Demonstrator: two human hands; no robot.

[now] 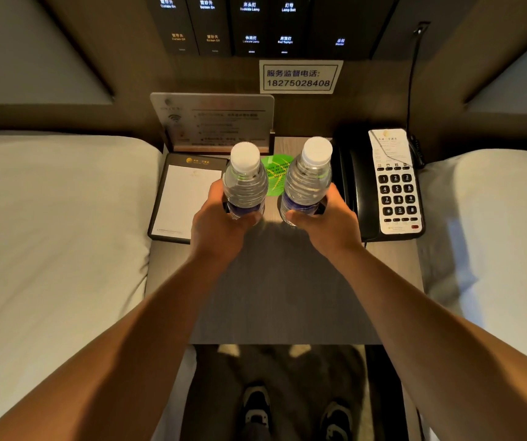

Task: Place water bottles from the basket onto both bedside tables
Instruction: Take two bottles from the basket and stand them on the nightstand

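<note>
Two clear water bottles with white caps and blue labels stand upright side by side over the bedside table (281,281). My left hand (216,226) grips the lower part of the left bottle (244,181). My right hand (326,222) grips the lower part of the right bottle (308,178). Whether the bottle bases rest on the tabletop is hidden by my fingers. No basket is in view.
On the table, a notepad (182,198) lies at the left, a black telephone (386,183) at the right, a green round card (275,176) between the bottles, and an upright sign (214,122) at the back. White beds flank the table (49,233).
</note>
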